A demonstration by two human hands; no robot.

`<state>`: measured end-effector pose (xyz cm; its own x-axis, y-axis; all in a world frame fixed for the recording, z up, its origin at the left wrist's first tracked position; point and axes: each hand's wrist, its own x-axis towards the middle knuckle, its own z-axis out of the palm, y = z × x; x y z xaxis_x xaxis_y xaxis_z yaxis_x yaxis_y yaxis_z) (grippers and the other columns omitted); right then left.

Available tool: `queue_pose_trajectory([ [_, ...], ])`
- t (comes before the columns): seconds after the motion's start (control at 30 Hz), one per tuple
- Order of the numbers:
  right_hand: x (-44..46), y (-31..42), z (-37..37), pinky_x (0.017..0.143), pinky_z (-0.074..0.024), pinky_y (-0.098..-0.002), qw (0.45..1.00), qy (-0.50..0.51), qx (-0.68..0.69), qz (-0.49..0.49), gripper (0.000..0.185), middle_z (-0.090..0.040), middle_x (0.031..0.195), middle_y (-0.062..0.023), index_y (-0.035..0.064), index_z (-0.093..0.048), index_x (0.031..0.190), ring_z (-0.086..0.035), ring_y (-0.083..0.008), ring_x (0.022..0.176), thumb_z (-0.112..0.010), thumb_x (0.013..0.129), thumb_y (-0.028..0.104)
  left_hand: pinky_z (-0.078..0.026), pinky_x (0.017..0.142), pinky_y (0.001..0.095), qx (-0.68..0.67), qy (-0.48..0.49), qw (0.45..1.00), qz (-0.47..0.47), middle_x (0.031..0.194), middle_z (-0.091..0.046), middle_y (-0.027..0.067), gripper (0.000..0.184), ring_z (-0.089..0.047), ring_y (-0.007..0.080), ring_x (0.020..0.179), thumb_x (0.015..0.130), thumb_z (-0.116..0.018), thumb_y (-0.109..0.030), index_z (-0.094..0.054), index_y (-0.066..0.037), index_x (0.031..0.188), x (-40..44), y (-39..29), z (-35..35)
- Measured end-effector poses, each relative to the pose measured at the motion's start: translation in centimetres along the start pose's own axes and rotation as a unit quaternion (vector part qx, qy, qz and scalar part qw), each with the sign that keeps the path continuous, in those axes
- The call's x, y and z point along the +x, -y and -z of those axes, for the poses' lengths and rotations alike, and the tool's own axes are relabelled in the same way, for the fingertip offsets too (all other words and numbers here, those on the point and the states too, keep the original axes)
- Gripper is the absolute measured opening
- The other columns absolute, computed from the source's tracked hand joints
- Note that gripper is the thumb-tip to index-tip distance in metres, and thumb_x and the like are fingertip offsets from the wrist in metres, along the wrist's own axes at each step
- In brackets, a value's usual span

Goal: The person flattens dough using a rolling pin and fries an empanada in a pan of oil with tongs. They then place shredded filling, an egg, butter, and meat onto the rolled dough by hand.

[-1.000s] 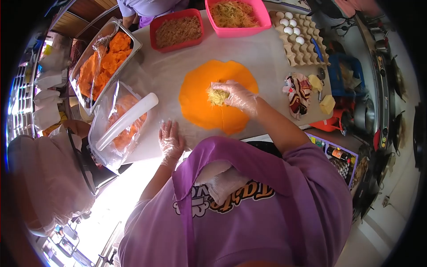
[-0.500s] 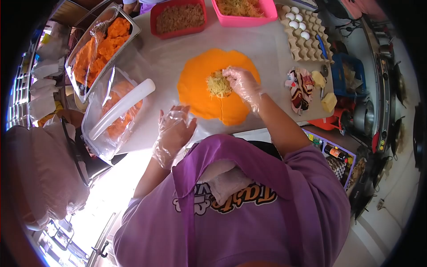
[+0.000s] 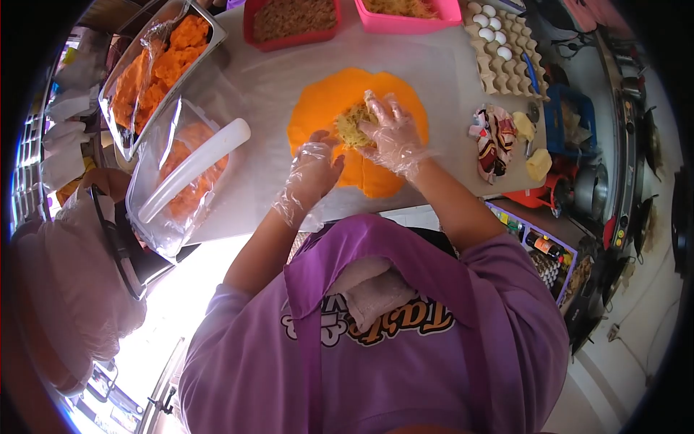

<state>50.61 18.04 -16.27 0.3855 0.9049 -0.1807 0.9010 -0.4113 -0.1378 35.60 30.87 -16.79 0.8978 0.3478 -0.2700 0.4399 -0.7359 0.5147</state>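
A round sheet of orange dough point(image 3: 311, 108) lies flat on the table, with a mound of pale shredded filling point(image 3: 353, 127) at its middle. My right hand point(image 3: 394, 134), in a clear plastic glove, is spread over the right side of the mound, fingers apart and touching the shreds. From the lower left, my left hand point(image 3: 312, 168), gloved likewise, reaches over the dough's edge. Its fingers are parted, their tips near the mound's left side. Neither hand lifts anything.
Red tub of brown minced filling point(image 3: 293, 22) and pink tub of shreds point(image 3: 412, 22) stand at the back. Left are a metal tray of orange dough point(image 3: 217, 36) and a clear container with a white rolling pin point(image 3: 195, 170). Right: egg tray point(image 3: 499, 72), patterned cloth point(image 3: 493, 141).
My left hand has moved up and right from the table to the mound. My right hand has gone from pinched fingertips to spread over the filling, which now looks a little wider.
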Motion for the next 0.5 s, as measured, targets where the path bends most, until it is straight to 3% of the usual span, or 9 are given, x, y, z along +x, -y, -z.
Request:
queue_pose_trajectory([
  [0.07, -0.2, 0.0, 0.7, 0.104, -0.0283, -0.0486, 0.998, -0.048, 0.037, -0.007, 0.04, -0.026, 0.146, -0.0089, 0.021, -0.065, 0.112, -0.026, -0.0376, 0.131, -0.069, 0.075, 0.036, -0.038, 0.097, 0.0427, -0.016, -0.018, 1.0, 0.003, 0.13, -0.046, 0.016, 0.04, -0.048, 0.035, 0.115, 0.082, -0.061, -0.025, -0.054, -0.005, 0.117, 0.4, 0.6, -1.2],
  [0.13, -0.2, 0.2, 0.4, 0.103, -0.0286, -0.0485, 0.999, -0.027, 0.032, 0.0, 0.04, -0.025, 0.146, -0.0093, 0.0223, -0.065, 0.112, -0.025, -0.0376, 0.131, -0.069, 0.075, 0.037, -0.034, 0.101, 0.0449, 0.022, -0.084, 0.995, -0.043, 0.136, -0.039, 0.015, 0.043, -0.042, 0.0359, 0.122, 0.082, -0.06, -0.027, -0.054, -0.01, 0.121, 0.9, 1.0, -2.0],
  [0.33, 0.0, 0.2, -0.5, 0.102, -0.0291, -0.0487, 0.999, -0.016, 0.032, -0.013, 0.039, -0.023, 0.146, -0.0113, 0.0246, -0.065, 0.109, -0.025, -0.0387, 0.131, -0.07, 0.073, 0.039, -0.028, 0.103, 0.0522, 0.07, -0.069, 0.995, -0.024, 0.144, -0.026, 0.0135, 0.046, -0.027, 0.0333, 0.133, 0.081, -0.059, -0.027, -0.053, -0.013, 0.125, 1.9, 0.6, -1.9],
  [0.5, 0.1, -0.4, -0.6, 0.102, -0.028, -0.049, 0.999, 0.002, 0.027, -0.025, 0.04, -0.022, 0.146, -0.0119, 0.0246, -0.064, 0.111, -0.025, -0.0384, 0.131, -0.069, 0.074, 0.041, -0.028, 0.104, 0.0459, 0.044, -0.094, 0.994, -0.046, 0.14, -0.033, 0.0155, 0.047, -0.033, 0.0334, 0.129, 0.078, -0.061, -0.026, -0.054, -0.015, 0.123, 1.8, 1.6, -1.5],
])
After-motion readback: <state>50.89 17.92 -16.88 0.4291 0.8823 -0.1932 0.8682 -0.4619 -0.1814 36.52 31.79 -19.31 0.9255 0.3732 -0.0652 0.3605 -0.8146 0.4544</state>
